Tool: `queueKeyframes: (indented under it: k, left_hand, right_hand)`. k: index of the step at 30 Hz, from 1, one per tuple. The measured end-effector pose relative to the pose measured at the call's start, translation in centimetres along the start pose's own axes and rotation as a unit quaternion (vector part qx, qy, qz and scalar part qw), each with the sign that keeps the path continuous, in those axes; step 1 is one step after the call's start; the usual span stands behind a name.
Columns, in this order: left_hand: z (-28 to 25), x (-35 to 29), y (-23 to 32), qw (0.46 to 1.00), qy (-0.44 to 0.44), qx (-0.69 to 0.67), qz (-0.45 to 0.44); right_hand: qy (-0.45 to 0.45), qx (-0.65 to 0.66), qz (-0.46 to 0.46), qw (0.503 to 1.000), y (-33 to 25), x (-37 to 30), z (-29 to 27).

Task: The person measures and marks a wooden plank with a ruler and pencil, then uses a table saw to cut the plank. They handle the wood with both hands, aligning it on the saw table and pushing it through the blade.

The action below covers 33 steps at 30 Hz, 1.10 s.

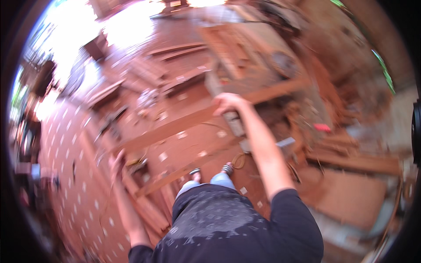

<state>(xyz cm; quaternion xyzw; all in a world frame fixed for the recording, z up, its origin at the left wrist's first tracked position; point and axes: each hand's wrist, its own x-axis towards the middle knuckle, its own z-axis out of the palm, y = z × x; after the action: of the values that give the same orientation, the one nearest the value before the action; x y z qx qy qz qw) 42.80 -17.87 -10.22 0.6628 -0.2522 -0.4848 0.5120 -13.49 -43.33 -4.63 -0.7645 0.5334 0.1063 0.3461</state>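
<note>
A long reddish-brown wooden board (175,126) stretches across in front of me, rising from the left to the far right. Near its left end, my left hand (117,166) is closed at the edge, its fingers smeared by motion. My right hand (229,104) grips the board farther along, thumb and fingers bent over it. Beyond that hand, the board's right part passes over the cluttered workbench (302,103). Another narrow wooden piece (188,173) lies lower down, just ahead of my sandalled feet.
Several planks (151,212) lie on the floor at my left. More timber (226,48) rests at the far right, by a round grey thing (283,63). A flat brown panel (346,197) and a small red object (322,127) are at right. Scraps litter the reddish, white-patterned floor (81,175).
</note>
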Motion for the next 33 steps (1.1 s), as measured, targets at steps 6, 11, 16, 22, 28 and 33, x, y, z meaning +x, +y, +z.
queueKeyframes:
  k: [6,11,16,22,28,33]
  left_hand:
    - [-2.9,-0.2,0.5,0.998,0.028,0.059,-0.006]
    - [-3.5,-0.7,0.1,0.997,0.025,0.061,-0.039]
    - [-1.5,-0.9,1.4,0.997,0.05,0.054,-0.035]
    - [-0.9,-0.6,2.2,0.992,0.075,0.086,-0.049]
    - [-0.6,-0.2,2.2,0.985,0.111,0.114,-0.07]
    - [-0.2,-0.1,1.9,0.99,0.115,0.062,-0.055]
  right_hand:
    - [0.039,0.112,-0.088,0.989,1.2,-0.2,0.7]
    - [0.034,0.116,-0.051,0.991,-1.1,-1.3,0.5]
    - [0.041,0.105,-0.039,0.993,-1.0,-1.9,0.2]
    - [0.048,0.131,-0.042,0.989,-1.3,-2.3,0.3]
    - [0.058,0.136,-0.035,0.988,-2.3,-3.1,0.5]
    - [0.074,0.135,-0.04,0.987,-2.1,-3.2,0.7]
